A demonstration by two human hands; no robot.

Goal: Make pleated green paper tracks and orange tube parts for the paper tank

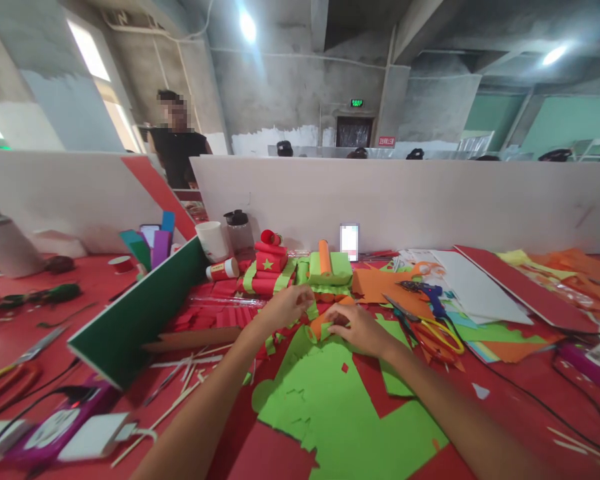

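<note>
My left hand [286,305] and my right hand [359,327] meet at the middle of the red table. Between them they pinch a small orange paper roll [321,325] with a green paper strip around it. The fingers of both hands are curled on this piece. Under my forearms lies a large cut sheet of green paper [330,407]. Just beyond my hands stand paper models: a red one with a yellow star [267,267] and a green one with an orange tube [329,265].
Orange-handled scissors [435,331] and a blue glue gun [430,293] lie to the right among paper sheets. A green board [135,313] leans at left, with a white cup [213,240] and a bottle [239,232] behind. A person [176,140] stands beyond the white partition [430,200].
</note>
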